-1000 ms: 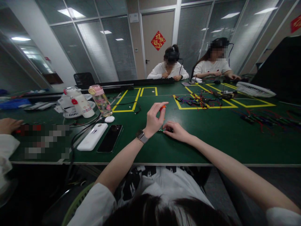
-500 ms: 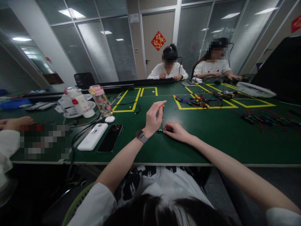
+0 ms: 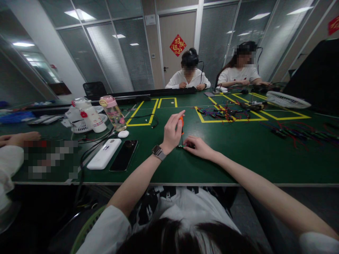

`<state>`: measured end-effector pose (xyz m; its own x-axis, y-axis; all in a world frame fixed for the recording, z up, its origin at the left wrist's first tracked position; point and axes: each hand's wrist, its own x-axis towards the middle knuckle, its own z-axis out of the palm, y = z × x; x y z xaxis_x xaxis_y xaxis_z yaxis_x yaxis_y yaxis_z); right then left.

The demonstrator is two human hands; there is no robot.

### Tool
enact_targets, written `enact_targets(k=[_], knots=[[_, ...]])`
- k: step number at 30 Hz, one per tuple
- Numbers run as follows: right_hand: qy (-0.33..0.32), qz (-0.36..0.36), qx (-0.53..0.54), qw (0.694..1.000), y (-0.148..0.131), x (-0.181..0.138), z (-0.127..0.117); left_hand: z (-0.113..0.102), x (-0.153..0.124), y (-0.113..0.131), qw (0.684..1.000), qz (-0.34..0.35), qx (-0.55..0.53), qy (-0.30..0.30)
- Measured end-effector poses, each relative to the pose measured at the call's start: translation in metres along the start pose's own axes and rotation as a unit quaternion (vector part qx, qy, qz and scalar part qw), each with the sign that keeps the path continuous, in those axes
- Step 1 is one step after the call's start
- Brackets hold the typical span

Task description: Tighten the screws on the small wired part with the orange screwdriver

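Observation:
An orange-handled screwdriver (image 3: 182, 121) stands upright, its dark shaft pointing down at a small green circuit board (image 3: 180, 145) on the table. My left hand (image 3: 173, 130) is closed around the handle, thumb and fingers on it, and hides part of it. Low at the board's right side, my right hand (image 3: 198, 146) pinches the board's edge between thumb and fingers. Something small and dark, with a bit of red, shows under the curled right fingers; I cannot make out what it is.
On my left lie a black phone (image 3: 124, 155), a white power bank (image 3: 104, 154) and a white earbud case (image 3: 123, 134). Behind them stand a pink-lidded bottle (image 3: 114, 112) and a white jug (image 3: 92, 116). Wired boards (image 3: 225, 113) lie ahead right. Co-workers sit across and at left.
My left hand has turned slightly around the screwdriver, and more of the orange handle shows. My right hand stays at the board. The view has shifted a little.

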<state>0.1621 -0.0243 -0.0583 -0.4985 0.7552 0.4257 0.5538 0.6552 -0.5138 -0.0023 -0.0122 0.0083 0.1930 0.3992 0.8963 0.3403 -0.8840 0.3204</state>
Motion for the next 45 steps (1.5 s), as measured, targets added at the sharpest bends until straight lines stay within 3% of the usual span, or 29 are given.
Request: enact_targets(k=[9,15,20,27,37,45], knots=[[0.002,0.005,-0.001,1.0,0.0008,-0.0002,0.0001,0.0006,0.003,-0.0003,0.999,-0.01,0.021,0.036],[0.0,0.006,0.002,1.0,0.0011,-0.0003,-0.0001,-0.0004,0.0024,-0.0021,0.999,-0.042,-0.018,0.005],[0.002,0.006,0.005,1.0,0.0016,-0.0005,0.0004,-0.0005,0.0021,-0.0008,0.998,-0.028,-0.045,-0.015],[-0.001,0.01,0.003,1.0,0.0,-0.0002,-0.0003,0.0,0.0038,-0.002,0.998,-0.03,0.02,0.043],[-0.001,0.008,0.008,1.0,-0.0013,-0.0001,-0.0008,-0.0015,0.0038,0.0006,0.998,-0.032,-0.051,-0.029],[-0.001,0.014,0.007,1.0,-0.0023,-0.0006,-0.0014,-0.0022,0.0058,0.0,0.999,-0.04,0.003,0.015]])
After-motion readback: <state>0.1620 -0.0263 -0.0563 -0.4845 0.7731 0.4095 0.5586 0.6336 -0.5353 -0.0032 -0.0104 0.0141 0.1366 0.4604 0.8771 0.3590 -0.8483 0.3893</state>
